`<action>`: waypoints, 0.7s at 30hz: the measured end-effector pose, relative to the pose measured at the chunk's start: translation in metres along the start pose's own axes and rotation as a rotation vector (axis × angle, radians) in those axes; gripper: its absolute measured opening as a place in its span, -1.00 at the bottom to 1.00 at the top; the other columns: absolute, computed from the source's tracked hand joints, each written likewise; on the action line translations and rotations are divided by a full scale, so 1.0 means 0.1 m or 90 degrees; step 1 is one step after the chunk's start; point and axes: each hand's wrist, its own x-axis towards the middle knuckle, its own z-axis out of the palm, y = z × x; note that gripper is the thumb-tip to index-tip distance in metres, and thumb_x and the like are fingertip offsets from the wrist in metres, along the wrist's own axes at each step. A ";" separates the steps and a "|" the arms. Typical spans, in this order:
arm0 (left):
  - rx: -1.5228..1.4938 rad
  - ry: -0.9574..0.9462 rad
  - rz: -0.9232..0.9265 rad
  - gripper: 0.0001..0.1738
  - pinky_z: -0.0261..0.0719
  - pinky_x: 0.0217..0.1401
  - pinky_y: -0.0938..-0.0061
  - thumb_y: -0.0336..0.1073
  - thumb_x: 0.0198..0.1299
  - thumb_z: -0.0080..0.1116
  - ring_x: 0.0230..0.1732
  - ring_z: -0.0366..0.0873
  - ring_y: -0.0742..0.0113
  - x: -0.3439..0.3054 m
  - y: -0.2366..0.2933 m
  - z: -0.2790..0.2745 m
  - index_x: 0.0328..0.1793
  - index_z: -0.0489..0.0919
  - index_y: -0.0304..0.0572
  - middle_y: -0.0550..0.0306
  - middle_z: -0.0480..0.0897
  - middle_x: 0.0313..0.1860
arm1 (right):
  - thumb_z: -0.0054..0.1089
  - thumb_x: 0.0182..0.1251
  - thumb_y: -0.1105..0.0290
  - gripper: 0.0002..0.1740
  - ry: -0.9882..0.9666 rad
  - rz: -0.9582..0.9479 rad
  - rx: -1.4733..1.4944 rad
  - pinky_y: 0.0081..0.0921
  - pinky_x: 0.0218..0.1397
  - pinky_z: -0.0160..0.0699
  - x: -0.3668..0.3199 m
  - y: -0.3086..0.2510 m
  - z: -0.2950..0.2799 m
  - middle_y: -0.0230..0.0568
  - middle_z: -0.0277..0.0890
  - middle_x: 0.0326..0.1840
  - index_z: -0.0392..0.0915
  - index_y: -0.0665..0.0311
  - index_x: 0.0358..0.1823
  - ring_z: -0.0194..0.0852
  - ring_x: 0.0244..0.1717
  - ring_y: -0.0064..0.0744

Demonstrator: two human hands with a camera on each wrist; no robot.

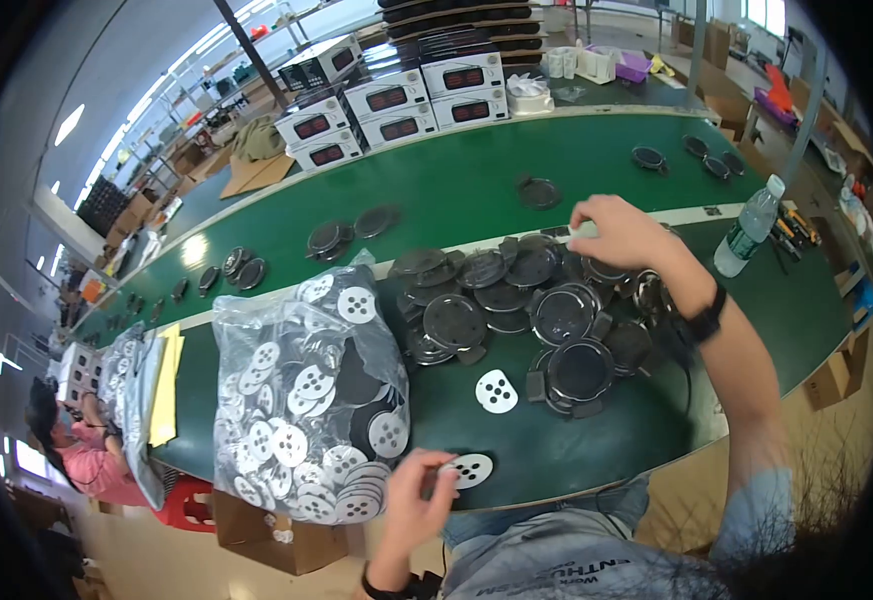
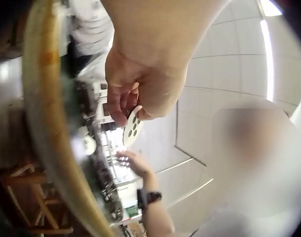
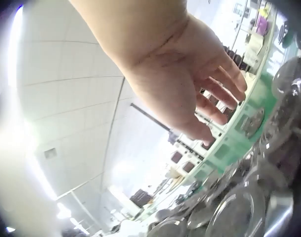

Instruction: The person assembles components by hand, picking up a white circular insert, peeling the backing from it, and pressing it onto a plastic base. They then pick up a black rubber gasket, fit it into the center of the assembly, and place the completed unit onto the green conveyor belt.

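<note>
My left hand (image 1: pixel 418 505) pinches a white disc (image 1: pixel 472 470) with several dark holes between thumb and fingers, at the table's front edge. The left wrist view shows the same disc (image 2: pixel 132 129) tilted, its edge in the fingertips. Over the far right of a heap of round black parts (image 1: pixel 454 322) hangs my right hand (image 1: pixel 621 232). Its fingers (image 3: pixel 220 96) are relaxed and spread a little in the right wrist view, with nothing between them. Another white disc (image 1: pixel 496 392) lies flat on the green table in front of the heap.
A clear plastic bag (image 1: pixel 301 400) full of white discs stands left of the heap. Beyond runs a green belt (image 1: pixel 456 170) with scattered black parts. A water bottle (image 1: pixel 751 228) is at right. Boxed goods (image 1: pixel 386 95) are stacked behind. Another person (image 1: pixel 96 455) sits at far left.
</note>
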 end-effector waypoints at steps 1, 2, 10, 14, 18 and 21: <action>-0.007 0.021 -0.033 -0.88 0.55 -0.38 0.65 -0.53 0.33 0.18 -0.37 0.63 0.49 -0.04 -0.12 0.13 -0.05 0.55 -0.41 0.05 0.62 -0.22 | 0.37 0.19 0.09 -0.57 -0.129 0.058 -0.007 -0.16 0.21 0.50 0.31 0.13 -0.02 0.04 0.61 -0.04 0.61 0.25 -0.05 0.53 0.10 0.08; 0.013 0.051 0.002 -0.89 0.55 -0.38 0.65 -0.53 0.32 0.19 -0.39 0.62 0.48 -0.06 -0.22 0.20 -0.07 0.55 -0.41 0.03 0.62 -0.23 | 0.39 0.17 0.02 -0.49 -0.187 0.070 -0.035 -0.17 0.22 0.50 0.61 0.30 0.04 0.03 0.61 0.02 0.60 0.23 0.01 0.53 0.14 0.06; 0.109 0.137 0.147 -0.84 0.51 -0.55 0.53 -0.48 0.17 0.32 -0.63 0.54 0.40 -0.08 -0.32 0.30 -0.19 0.55 -0.28 0.08 0.63 -0.37 | 0.41 0.00 -0.37 -0.17 -0.275 0.209 -0.091 -0.17 -0.03 0.57 1.69 1.17 0.73 0.07 0.67 -0.07 0.60 0.36 -0.14 0.63 -0.05 -0.03; 0.097 0.137 0.162 -0.82 0.47 -0.59 0.53 -0.45 0.16 0.34 -0.66 0.53 0.43 -0.09 -0.34 0.27 -0.21 0.53 -0.27 0.09 0.65 -0.37 | 0.56 -0.13 -0.22 -0.23 -0.173 0.175 -0.098 -0.22 -0.09 0.57 1.67 1.20 0.95 -0.02 0.64 -0.16 0.52 0.27 -0.13 0.60 -0.12 -0.09; 0.098 0.162 0.138 -0.85 0.51 -0.56 0.48 -0.42 0.19 0.32 -0.66 0.54 0.38 -0.12 -0.31 0.27 -0.23 0.55 -0.26 0.07 0.63 -0.45 | 0.63 -0.15 0.01 -0.33 -0.162 0.155 -0.052 -0.23 -0.10 0.56 1.63 1.08 0.82 -0.05 0.59 -0.24 0.40 0.24 -0.19 0.59 -0.15 -0.10; 0.119 0.178 0.128 -0.89 0.57 -0.50 0.44 -0.40 0.23 0.27 -0.62 0.60 0.28 -0.09 -0.26 0.23 -0.25 0.56 -0.25 0.04 0.63 -0.53 | 0.61 -0.12 0.20 -0.38 -0.194 0.074 -0.063 -0.31 -0.12 0.56 1.61 1.11 0.67 -0.08 0.57 -0.21 0.40 0.26 -0.10 0.57 -0.17 -0.22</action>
